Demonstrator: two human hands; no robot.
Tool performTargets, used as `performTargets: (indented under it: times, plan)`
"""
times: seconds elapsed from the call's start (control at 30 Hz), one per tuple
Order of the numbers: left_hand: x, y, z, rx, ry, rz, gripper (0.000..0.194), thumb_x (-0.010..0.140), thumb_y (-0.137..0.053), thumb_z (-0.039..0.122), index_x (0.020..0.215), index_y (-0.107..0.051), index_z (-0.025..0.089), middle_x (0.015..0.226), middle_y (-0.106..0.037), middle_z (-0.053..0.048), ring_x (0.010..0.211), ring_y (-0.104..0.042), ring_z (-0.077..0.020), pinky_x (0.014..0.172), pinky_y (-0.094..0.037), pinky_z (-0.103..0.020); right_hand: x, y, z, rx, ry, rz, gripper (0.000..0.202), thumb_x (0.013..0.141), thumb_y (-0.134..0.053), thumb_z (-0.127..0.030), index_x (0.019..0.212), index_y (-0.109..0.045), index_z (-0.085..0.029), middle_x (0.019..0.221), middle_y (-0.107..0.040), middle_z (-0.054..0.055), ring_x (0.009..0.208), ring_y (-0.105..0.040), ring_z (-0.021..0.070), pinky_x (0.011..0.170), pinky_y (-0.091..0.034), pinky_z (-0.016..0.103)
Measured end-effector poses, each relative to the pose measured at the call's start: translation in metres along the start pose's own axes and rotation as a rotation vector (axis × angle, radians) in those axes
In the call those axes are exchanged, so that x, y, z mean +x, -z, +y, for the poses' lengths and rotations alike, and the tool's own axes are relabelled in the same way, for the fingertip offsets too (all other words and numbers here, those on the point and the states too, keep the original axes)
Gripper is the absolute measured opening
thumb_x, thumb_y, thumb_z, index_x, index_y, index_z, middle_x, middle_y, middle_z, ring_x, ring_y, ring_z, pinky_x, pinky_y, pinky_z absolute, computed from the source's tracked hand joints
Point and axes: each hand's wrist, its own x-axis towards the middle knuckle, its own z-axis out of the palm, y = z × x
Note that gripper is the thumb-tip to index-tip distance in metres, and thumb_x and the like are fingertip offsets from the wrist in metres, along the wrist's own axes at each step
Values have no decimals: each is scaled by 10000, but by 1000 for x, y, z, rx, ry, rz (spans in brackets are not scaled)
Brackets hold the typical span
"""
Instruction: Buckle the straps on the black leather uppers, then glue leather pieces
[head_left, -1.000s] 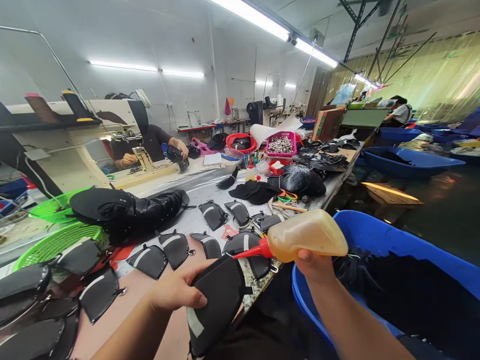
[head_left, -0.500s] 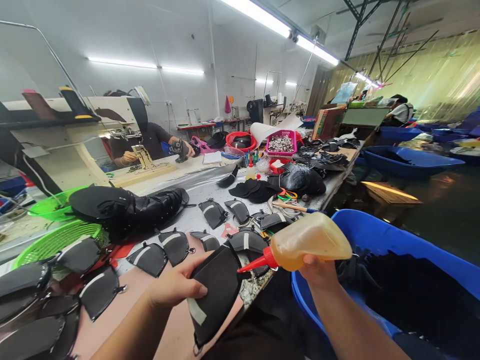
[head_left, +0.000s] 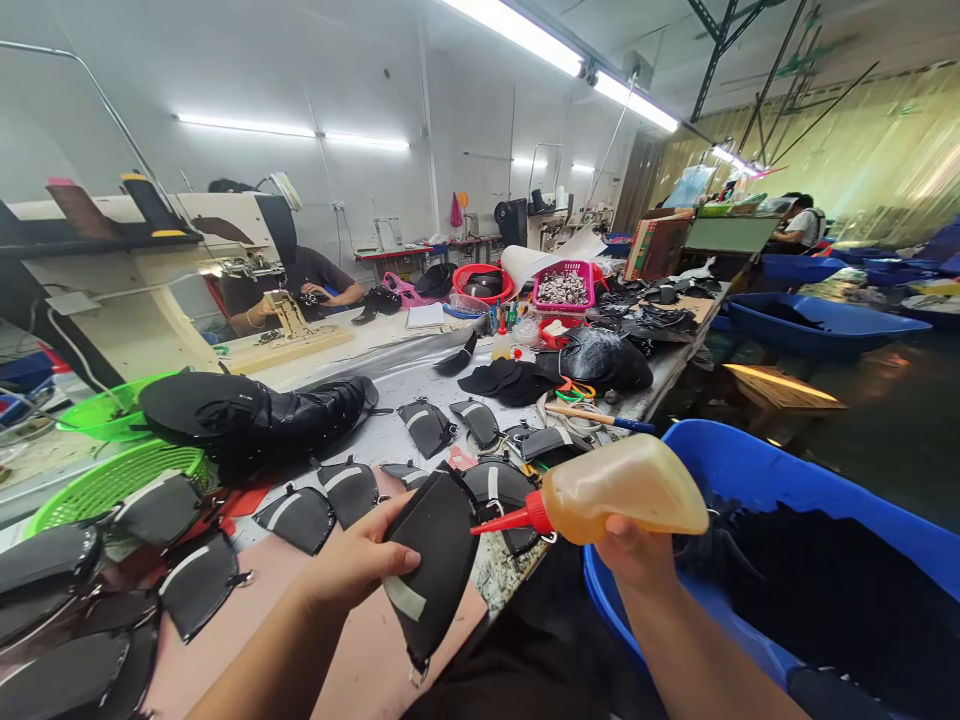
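My left hand (head_left: pixel 367 555) grips a black padded piece (head_left: pixel 442 560) by its left side, thumb on its face. The piece is tilted, with a pale strip on it and a small metal ring at its bottom corner. In my right hand (head_left: pixel 634 545) is a squeeze bottle (head_left: pixel 622 488) of amber liquid, lying nearly level. Its red nozzle (head_left: pixel 510 518) points left, the tip at the piece's right edge; whether liquid comes out I cannot tell. Similar black pieces with pale strips lie on the table, one (head_left: pixel 504 488) just behind the nozzle.
A blue tub (head_left: pixel 705 440) with black material stands at the right, below the table edge. Green baskets (head_left: pixel 112 490) and a stack of black parts (head_left: pixel 300 420) are on the left. Across the table, a person's arm (head_left: pixel 330 290) is by a sewing machine (head_left: pixel 247 225).
The padded piece and my left hand have risen slightly and shifted right. The nozzle tip sits a little higher along the piece's edge. The co-worker's hand has drawn back toward the machine.
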Motion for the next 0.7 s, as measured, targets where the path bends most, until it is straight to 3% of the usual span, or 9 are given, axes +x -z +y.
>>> performTargets:
  times: [0.13,0.33,0.43,0.7]
  plan:
    - [2,2,-1,-6,-3,23,447,515,-706,78,943,-712,206,681,-688,-56,602,-625,-183,517,-490,-223,-3,2,3,-35,4,12,301,617,-711,-509,825,-660,-297,703,-672,21,619,-635,233,578,-546,367]
    - [5,1,-2,-31,-6,2,445,512,-716,98,944,-710,205,644,-678,-43,558,-603,-151,499,-479,-196,-6,3,3,-56,86,54,363,515,-783,-494,817,-669,-329,682,-683,-21,581,-625,191,546,-544,301]
    - [6,-1,-1,-50,13,20,436,464,-724,103,891,-721,192,671,-683,-43,532,-591,-134,479,-476,-184,-9,4,7,-50,100,79,355,547,-762,-509,834,-669,-322,698,-690,-30,588,-631,178,552,-549,289]
    - [7,-2,-2,-55,39,63,408,437,-697,73,823,-723,204,620,-670,-17,509,-587,-131,467,-478,-186,-14,14,18,-39,77,33,358,538,-773,-499,824,-664,-313,687,-686,-33,596,-641,180,548,-551,286]
